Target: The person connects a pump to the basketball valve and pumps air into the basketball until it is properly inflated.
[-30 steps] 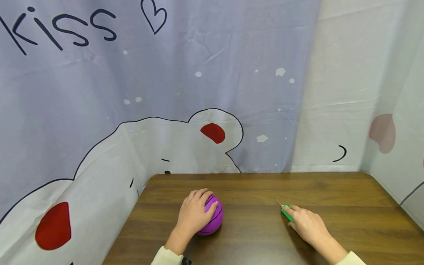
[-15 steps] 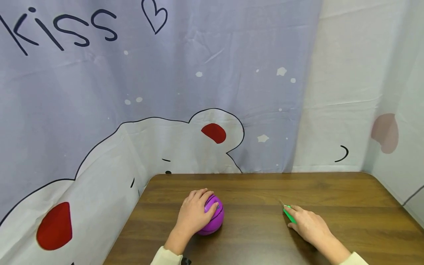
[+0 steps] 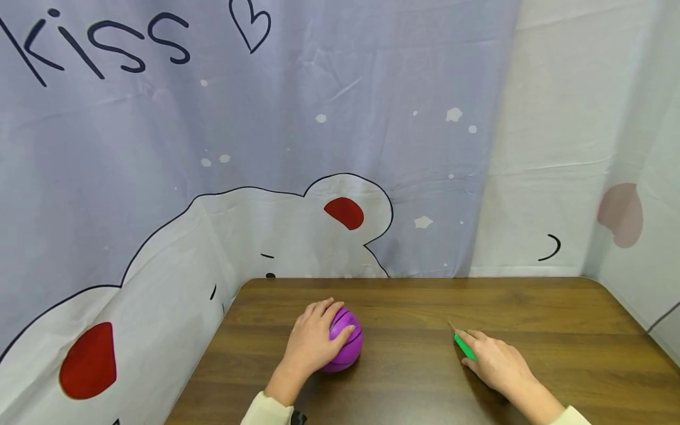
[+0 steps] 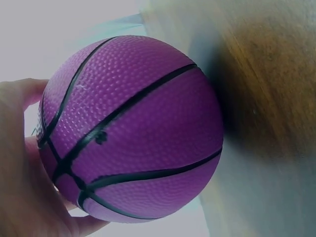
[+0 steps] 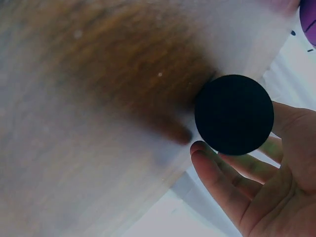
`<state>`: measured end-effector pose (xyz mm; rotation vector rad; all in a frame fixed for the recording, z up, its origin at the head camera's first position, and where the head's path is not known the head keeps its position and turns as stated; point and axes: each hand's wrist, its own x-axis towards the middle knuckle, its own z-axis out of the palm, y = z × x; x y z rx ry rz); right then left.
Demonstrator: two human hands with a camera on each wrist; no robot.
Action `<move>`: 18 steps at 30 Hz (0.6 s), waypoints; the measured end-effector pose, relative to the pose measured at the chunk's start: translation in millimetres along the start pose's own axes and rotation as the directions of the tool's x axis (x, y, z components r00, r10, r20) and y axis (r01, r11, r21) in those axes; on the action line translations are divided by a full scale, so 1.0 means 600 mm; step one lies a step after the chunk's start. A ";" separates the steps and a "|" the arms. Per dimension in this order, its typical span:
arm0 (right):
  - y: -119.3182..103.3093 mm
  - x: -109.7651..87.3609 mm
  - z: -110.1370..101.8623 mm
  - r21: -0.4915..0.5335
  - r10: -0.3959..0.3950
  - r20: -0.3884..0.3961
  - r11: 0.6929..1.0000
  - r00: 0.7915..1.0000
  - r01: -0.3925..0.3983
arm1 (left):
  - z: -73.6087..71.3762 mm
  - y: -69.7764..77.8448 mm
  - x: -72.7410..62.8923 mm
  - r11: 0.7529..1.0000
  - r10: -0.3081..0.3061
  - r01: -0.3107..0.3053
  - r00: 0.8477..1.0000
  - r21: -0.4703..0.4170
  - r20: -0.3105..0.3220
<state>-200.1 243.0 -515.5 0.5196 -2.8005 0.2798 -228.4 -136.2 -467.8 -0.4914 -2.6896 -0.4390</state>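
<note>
A small purple basketball [image 3: 347, 349] with black seams is at the left of the table. My left hand [image 3: 310, 343] grips it from the left and top, thumb across its near side. The left wrist view shows the ball [image 4: 143, 118] large, with a dark spot [image 4: 100, 137] between two seams. To the right, my right hand [image 3: 496, 361] holds a slim green tool [image 3: 465, 347] with a thin needle-like tip pointing away and left. In the right wrist view its round dark end [image 5: 234, 114] sits between thumb and fingers. The palm hides the rest of it.
Both hands work over a brown wooden table [image 3: 409, 378] with rounded far corners. Behind it hangs a printed curtain [image 3: 340, 130] with cartoon bears, reaching round to both sides. A dark band [image 3: 298, 418] shows at my left wrist.
The ball and my left hand have shifted slightly up and to the right in the head view. The green tool has moved a little to the right, still in my right hand.
</note>
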 end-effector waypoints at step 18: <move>-0.004 0.009 -0.014 -0.053 -0.024 -0.061 0.998 0.998 0.021 | 0.004 0.000 0.010 0.999 -0.011 0.014 0.998 -0.034 0.067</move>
